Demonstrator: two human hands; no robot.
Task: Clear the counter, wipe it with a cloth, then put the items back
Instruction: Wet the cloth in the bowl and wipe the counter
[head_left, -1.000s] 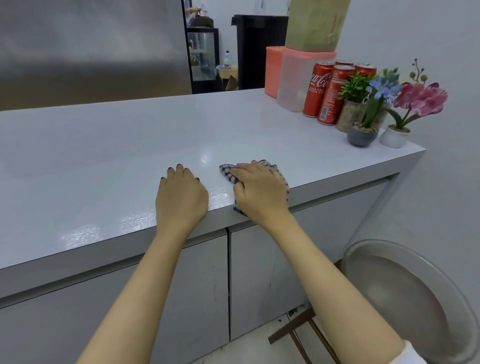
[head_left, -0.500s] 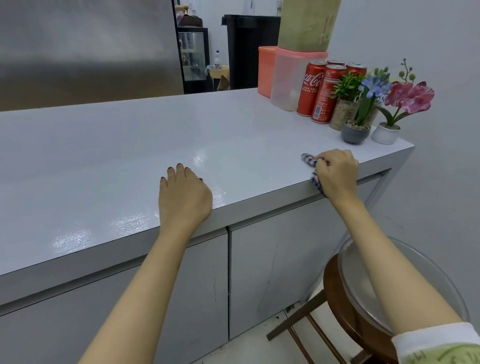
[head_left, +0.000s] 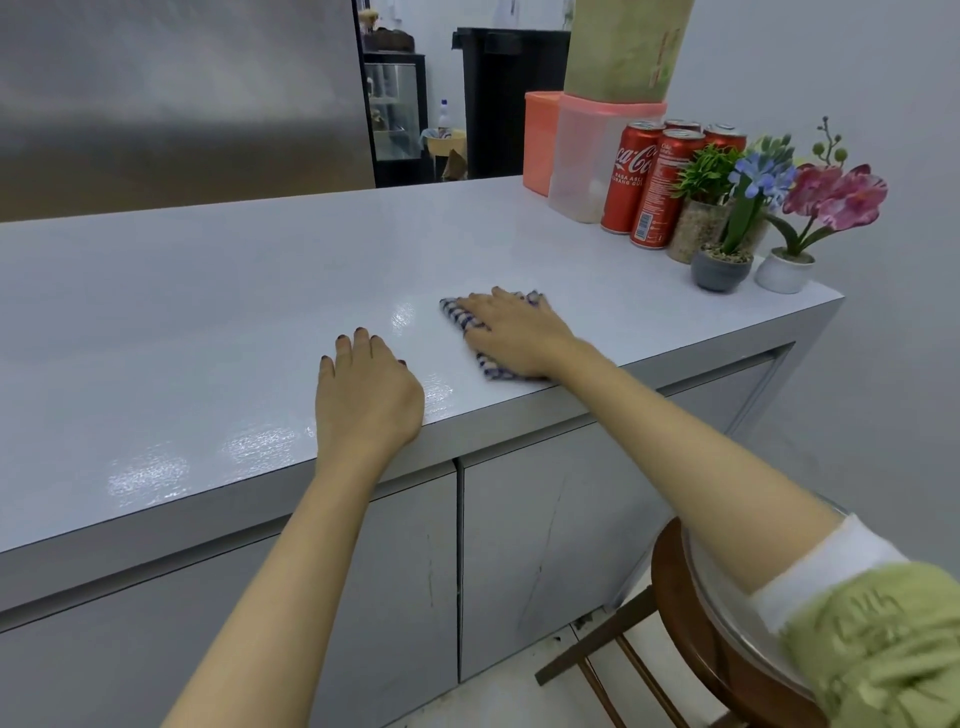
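My right hand (head_left: 511, 332) presses flat on a blue-and-white checked cloth (head_left: 460, 318) near the front edge of the white counter (head_left: 208, 312). Most of the cloth is hidden under the palm. My left hand (head_left: 366, 389) rests palm down on the counter just left of the cloth, holding nothing. At the counter's far right corner stand several red cola cans (head_left: 636, 182), a clear container with a pink lid (head_left: 579, 161), an orange container (head_left: 539, 140) and three small potted plants (head_left: 727, 260).
A wooden stool (head_left: 691, 629) carrying a round metal tray (head_left: 727, 613) stands on the floor at the lower right, beside the grey cabinet doors (head_left: 545, 545). A wall closes off the right side. A doorway with dark furniture lies behind the counter.
My right hand swept the cloth out to the right along the front edge, then back left toward the middle. My left hand stayed in place.
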